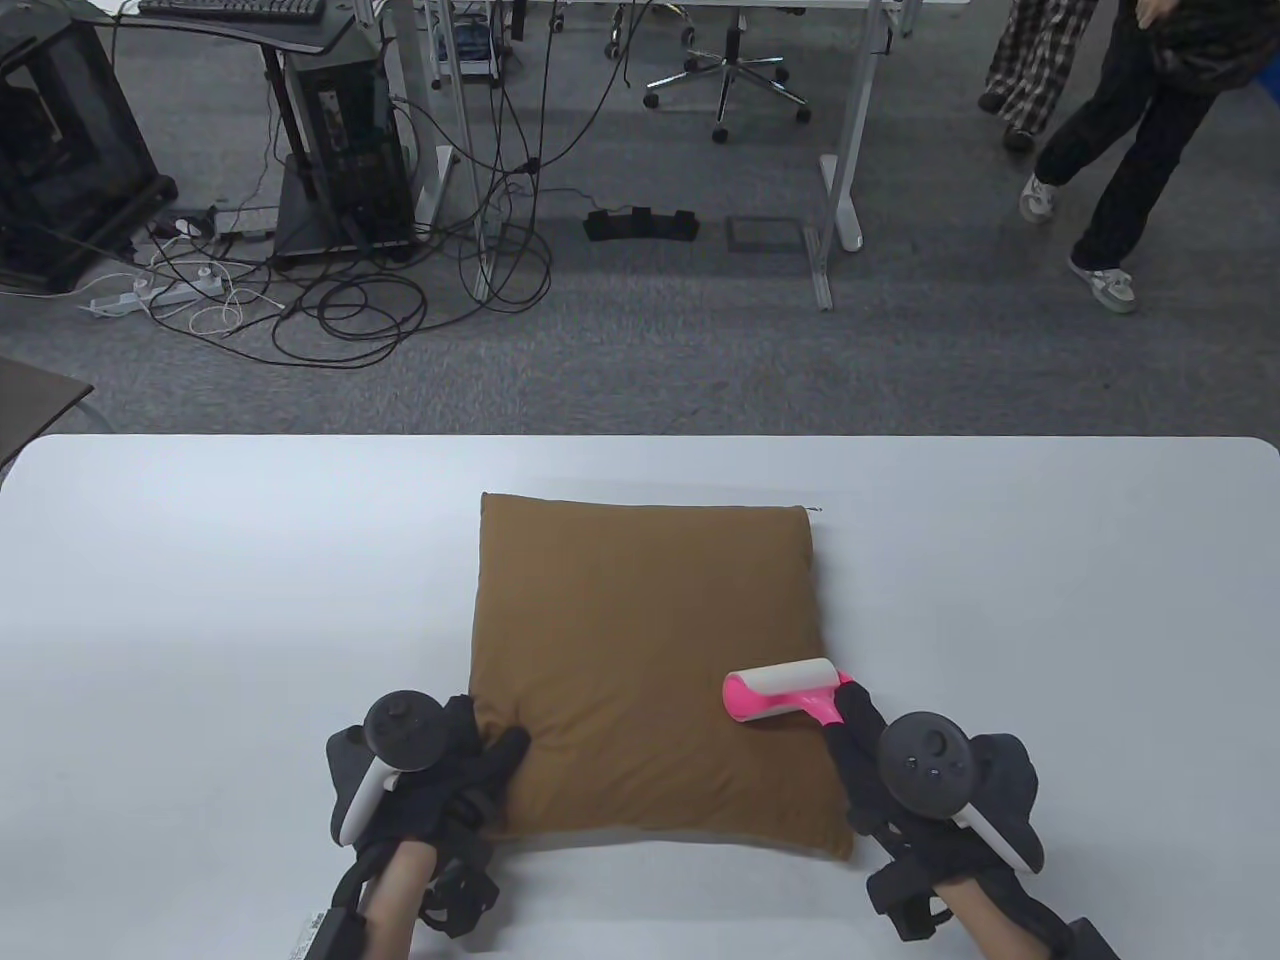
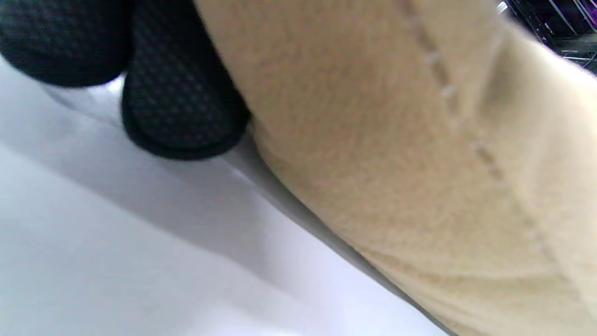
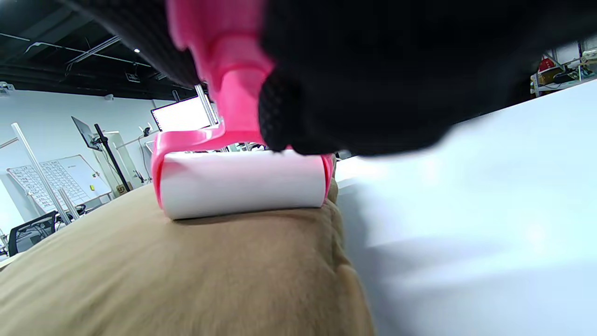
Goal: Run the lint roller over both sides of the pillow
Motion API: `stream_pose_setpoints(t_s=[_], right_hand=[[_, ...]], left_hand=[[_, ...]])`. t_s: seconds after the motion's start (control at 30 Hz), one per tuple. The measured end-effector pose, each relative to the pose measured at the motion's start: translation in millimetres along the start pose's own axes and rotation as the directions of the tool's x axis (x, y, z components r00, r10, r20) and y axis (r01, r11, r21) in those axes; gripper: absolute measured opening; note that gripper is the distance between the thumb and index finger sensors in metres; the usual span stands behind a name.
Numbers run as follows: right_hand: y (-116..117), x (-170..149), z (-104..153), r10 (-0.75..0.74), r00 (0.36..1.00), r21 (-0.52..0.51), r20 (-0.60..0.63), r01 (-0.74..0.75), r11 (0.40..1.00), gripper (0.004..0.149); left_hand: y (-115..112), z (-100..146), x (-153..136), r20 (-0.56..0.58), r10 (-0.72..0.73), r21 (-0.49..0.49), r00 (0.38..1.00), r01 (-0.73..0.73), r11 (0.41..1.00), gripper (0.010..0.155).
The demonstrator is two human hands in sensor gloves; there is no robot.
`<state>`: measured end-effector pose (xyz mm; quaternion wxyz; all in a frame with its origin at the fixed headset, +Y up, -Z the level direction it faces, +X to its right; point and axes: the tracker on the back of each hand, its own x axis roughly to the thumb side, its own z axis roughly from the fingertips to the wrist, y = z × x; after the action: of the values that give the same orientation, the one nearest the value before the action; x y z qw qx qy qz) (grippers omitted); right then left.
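A brown square pillow point(image 1: 645, 670) lies flat on the white table point(image 1: 200, 600). My right hand point(image 1: 900, 770) grips the pink handle of a lint roller point(image 1: 785, 692); its white roll rests on the pillow's right part near the edge. In the right wrist view the roll point(image 3: 242, 184) sits on the pillow point(image 3: 163, 275) below my gloved fingers point(image 3: 373, 79). My left hand point(image 1: 440, 770) rests at the pillow's near left corner, fingers touching its edge. In the left wrist view the fingertips point(image 2: 182, 98) lie against the pillow point(image 2: 396, 154) on the table.
The table's far edge point(image 1: 640, 437) runs across the middle of the table view. Beyond it lie grey carpet, cables, desk legs, an office chair point(image 1: 725, 80) and a person walking point(image 1: 1110, 150) at the far right.
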<state>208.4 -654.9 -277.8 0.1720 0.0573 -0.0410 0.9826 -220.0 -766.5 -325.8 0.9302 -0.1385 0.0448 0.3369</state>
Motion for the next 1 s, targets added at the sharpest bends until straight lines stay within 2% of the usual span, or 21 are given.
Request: stream_pose_setpoints(t_s=[0.13,0.3,0.5,0.63,0.8,1.0], right_hand=[[-8.0,-6.5,7.0,-0.042,0.999,0.016,-0.023,0.043,0.999,0.051],[-25.0,-14.2,17.5,-0.134,0.991,-0.053,-0.032,0.132,0.990,0.051],[-18.4,-8.4,30.5,-0.111,0.993,-0.026,-0.047,0.110,0.994,0.052],[-8.7,-5.0,19.4,-0.066,0.995,-0.039,-0.076,0.063,0.997,0.053],[0.9,3.4,-6.2,-0.053,0.994,-0.044,-0.096,0.049,0.998,0.057],[11.6,15.2,-52.8,-0.061,0.990,0.010,-0.130,0.063,0.998,0.058]], left_hand=[[0.0,0.3,-0.3,-0.001,0.004,-0.003,1.000,-0.004,1.000,0.091],[-0.1,0.9,-1.5,-0.005,0.020,-0.008,1.000,-0.021,1.000,0.091],[-0.1,0.9,-1.5,-0.004,0.014,-0.008,1.000,-0.014,1.000,0.091],[-0.3,1.0,-1.7,-0.004,0.013,-0.004,1.000,-0.013,1.000,0.091],[-0.4,0.8,-1.7,-0.004,0.014,-0.006,1.000,-0.014,1.000,0.091],[-0.5,0.6,-1.7,-0.004,0.015,-0.009,1.000,-0.015,1.000,0.091]])
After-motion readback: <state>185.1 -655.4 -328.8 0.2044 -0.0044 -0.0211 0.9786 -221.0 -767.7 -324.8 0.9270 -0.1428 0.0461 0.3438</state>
